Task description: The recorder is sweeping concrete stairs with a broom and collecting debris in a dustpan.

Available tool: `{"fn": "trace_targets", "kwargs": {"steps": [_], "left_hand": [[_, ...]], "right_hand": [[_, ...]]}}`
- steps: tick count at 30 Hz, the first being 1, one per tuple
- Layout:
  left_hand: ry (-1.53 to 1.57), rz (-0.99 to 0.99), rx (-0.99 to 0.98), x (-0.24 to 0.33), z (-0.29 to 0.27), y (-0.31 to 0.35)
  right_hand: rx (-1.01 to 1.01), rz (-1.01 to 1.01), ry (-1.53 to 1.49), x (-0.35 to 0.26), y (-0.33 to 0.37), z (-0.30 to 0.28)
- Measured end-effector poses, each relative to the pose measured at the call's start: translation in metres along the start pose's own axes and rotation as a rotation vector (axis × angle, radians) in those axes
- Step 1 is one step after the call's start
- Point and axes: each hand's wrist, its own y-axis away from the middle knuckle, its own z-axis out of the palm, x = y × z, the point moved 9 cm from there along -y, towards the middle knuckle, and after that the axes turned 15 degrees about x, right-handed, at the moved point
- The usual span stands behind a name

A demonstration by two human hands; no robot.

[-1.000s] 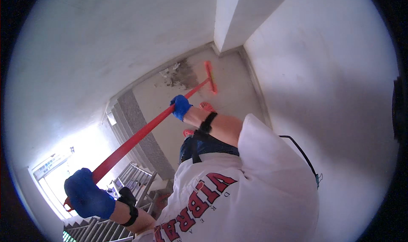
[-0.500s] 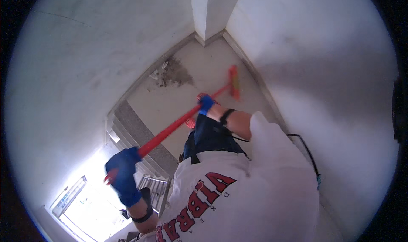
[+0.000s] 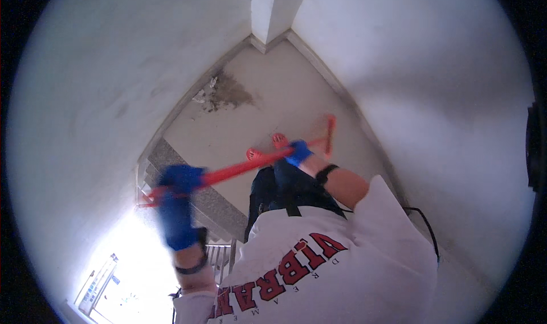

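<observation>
A red broom slants across in front of me, its handle rising from lower left to upper right. Near the handle's top end, my left hand is wrapped round it in a blue glove. Farther down the shaft, my right hand, also blue-gloved, is closed on it. The broom's red head is blurred and sits over the floor to the right of my feet, close to the right wall. Whether its bristles touch the floor I cannot tell.
A patch of dark dirt with pale scraps lies by the left wall. Stone steps go down at left, beside a metal railing. My red shoes stand on the landing. A pillar juts out at the far corner.
The broom head has swung right and nearer to me. My right hand has moved right with the shaft, and my left hand has shifted farther away; the handle now lies flatter across the view.
</observation>
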Motion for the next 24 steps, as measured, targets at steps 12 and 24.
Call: {"fn": "trace_targets", "kwargs": {"steps": [12,24], "left_hand": [[-1.394,1.127,0.188,0.149,0.027,-0.011],[0.387,1.106,0.686,0.195,-0.057,0.087]], "right_hand": [[-0.366,0.009,-0.023,-0.114,-0.154,0.147],[-0.133,0.722,-1.049,-0.143,-0.208,0.095]]}}
